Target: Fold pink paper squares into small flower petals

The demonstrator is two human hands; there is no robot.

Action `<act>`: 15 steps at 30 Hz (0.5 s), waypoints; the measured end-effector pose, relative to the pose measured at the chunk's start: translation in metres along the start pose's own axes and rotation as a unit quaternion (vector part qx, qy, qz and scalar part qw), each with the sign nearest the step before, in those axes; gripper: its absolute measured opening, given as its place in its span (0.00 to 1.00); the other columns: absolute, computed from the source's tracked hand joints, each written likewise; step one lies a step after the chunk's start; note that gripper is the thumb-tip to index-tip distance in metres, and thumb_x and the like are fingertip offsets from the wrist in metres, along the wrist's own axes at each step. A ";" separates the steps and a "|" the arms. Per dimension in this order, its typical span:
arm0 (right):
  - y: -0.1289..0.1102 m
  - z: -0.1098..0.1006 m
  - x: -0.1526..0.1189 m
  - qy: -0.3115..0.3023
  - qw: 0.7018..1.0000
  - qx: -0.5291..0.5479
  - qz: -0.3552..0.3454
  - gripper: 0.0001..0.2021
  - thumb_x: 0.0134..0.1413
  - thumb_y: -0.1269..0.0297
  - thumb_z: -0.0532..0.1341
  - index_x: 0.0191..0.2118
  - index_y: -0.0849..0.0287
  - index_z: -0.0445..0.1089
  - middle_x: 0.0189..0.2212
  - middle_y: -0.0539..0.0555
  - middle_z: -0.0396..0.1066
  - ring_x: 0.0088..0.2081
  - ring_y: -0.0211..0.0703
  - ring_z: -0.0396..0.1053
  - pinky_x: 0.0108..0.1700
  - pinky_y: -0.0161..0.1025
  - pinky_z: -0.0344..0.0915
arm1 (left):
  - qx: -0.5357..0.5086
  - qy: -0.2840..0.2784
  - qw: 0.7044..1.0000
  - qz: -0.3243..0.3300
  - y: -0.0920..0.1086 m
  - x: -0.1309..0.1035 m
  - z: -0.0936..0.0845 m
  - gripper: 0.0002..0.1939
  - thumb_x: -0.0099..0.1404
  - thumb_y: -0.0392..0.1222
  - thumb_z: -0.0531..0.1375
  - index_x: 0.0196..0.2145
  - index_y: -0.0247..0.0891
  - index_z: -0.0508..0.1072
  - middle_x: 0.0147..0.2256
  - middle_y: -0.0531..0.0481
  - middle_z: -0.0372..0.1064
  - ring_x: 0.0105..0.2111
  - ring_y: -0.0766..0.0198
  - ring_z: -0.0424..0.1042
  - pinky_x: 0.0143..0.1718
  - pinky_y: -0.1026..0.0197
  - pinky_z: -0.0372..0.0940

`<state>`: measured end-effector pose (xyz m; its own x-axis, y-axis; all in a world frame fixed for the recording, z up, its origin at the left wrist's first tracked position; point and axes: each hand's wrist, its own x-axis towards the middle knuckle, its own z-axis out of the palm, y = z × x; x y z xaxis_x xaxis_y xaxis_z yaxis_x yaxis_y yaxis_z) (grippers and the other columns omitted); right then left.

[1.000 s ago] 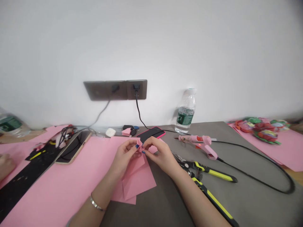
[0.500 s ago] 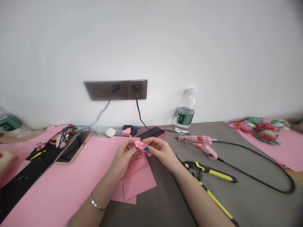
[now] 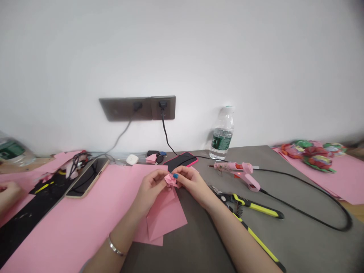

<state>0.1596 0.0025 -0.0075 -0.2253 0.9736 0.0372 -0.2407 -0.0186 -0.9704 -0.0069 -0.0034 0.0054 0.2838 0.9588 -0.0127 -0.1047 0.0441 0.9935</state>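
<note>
Between my two hands is a small pink paper flower [image 3: 170, 179] with folded petals. My left hand [image 3: 152, 189] pinches it from the left. My right hand [image 3: 191, 183], with blue nails, grips its right side between thumb and fingers. Below the hands lie pink paper sheets [image 3: 167, 220], overlapping on the grey table. A phone with a pink-red edge [image 3: 182, 160] sits just behind my fingers. To the right of my right hand rests a pink glue gun [image 3: 236, 172], a small orange light lit on it.
Pliers with yellow-black handles [image 3: 256, 206] lie beside my right forearm. A water bottle [image 3: 222, 140] stands by the wall. The glue gun's black cord [image 3: 307, 178] loops right. Crepe paper flowers [image 3: 315, 153] sit far right. A phone [image 3: 88, 178] and another person's hand [image 3: 10, 195] are left.
The paper flower has tilted and turned slightly between my fingers, and my right thumb now sits higher on its petals. The whole view has shifted a little.
</note>
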 end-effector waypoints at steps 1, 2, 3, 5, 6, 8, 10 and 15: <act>0.000 0.000 0.000 -0.001 1.000 -0.003 0.002 0.16 0.49 0.50 0.67 0.33 0.59 0.71 0.23 0.46 0.67 0.24 0.34 0.63 0.28 0.33 0.60 | 0.009 0.006 1.000 0.008 0.000 0.000 0.000 0.08 0.63 0.45 0.63 0.36 0.38 0.76 0.33 0.49 0.74 0.32 0.64 0.72 0.35 0.64 0.67; 0.000 0.000 0.000 -0.001 1.000 -0.006 0.004 0.16 0.50 0.50 0.66 0.34 0.59 0.71 0.24 0.47 0.67 0.25 0.34 0.63 0.29 0.33 0.60 | 0.024 0.015 0.999 0.023 0.000 0.000 0.000 0.08 0.63 0.45 0.62 0.36 0.38 0.76 0.33 0.48 0.74 0.34 0.63 0.73 0.36 0.64 0.68; 0.000 0.000 -0.001 -0.001 1.000 -0.008 0.002 0.15 0.50 0.51 0.66 0.34 0.59 0.72 0.25 0.47 0.68 0.25 0.35 0.64 0.29 0.33 0.60 | 0.043 0.025 0.998 0.044 0.000 0.000 -0.001 0.07 0.63 0.44 0.62 0.36 0.38 0.76 0.34 0.48 0.74 0.35 0.62 0.73 0.38 0.63 0.68; -0.001 0.001 -0.001 -0.001 1.000 -0.010 -0.011 0.14 0.50 0.53 0.67 0.36 0.58 0.72 0.28 0.49 0.70 0.28 0.36 0.65 0.30 0.33 0.60 | 0.088 0.043 0.991 0.095 0.000 0.000 -0.002 0.06 0.63 0.42 0.62 0.36 0.38 0.76 0.35 0.48 0.74 0.38 0.61 0.73 0.41 0.62 0.67; -0.002 0.001 -0.001 0.000 1.000 -0.012 -0.025 0.13 0.50 0.54 0.67 0.37 0.58 0.72 0.29 0.49 0.71 0.29 0.36 0.66 0.31 0.33 0.61 | 0.104 0.047 0.987 0.117 0.001 0.000 -0.002 0.05 0.63 0.42 0.61 0.35 0.38 0.76 0.36 0.48 0.73 0.39 0.60 0.73 0.42 0.61 0.68; -0.002 0.002 -0.002 0.010 0.998 -0.019 -0.059 0.11 0.51 0.57 0.67 0.37 0.57 0.72 0.31 0.50 0.72 0.32 0.38 0.68 0.35 0.34 0.63 | 0.122 0.043 0.981 0.148 0.002 0.000 -0.004 0.05 0.64 0.41 0.60 0.36 0.39 0.76 0.39 0.47 0.73 0.42 0.59 0.72 0.43 0.60 0.68; -0.002 0.002 -0.002 0.030 0.994 -0.038 -0.097 0.09 0.52 0.59 0.66 0.38 0.57 0.72 0.32 0.51 0.72 0.34 0.39 0.69 0.38 0.36 0.64 | 0.131 0.029 0.977 0.168 0.003 -0.001 -0.005 0.07 0.65 0.40 0.58 0.38 0.40 0.76 0.42 0.46 0.72 0.46 0.58 0.71 0.45 0.59 0.68; -0.001 0.003 -0.003 0.091 0.960 -0.177 -0.195 0.03 0.54 0.67 0.62 0.36 0.56 0.72 0.32 0.52 0.73 0.34 0.42 0.68 0.39 0.39 0.64 | 0.158 0.009 0.972 0.175 0.000 -0.002 -0.003 0.06 0.64 0.40 0.60 0.38 0.40 0.75 0.43 0.45 0.70 0.44 0.59 0.71 0.43 0.58 0.71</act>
<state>0.1573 -0.0010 -0.0055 -0.0062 0.9152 0.4030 0.0702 0.4024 -0.9128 -0.0107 -0.0044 0.0049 0.2667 0.9047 0.3323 0.1062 -0.3703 0.9228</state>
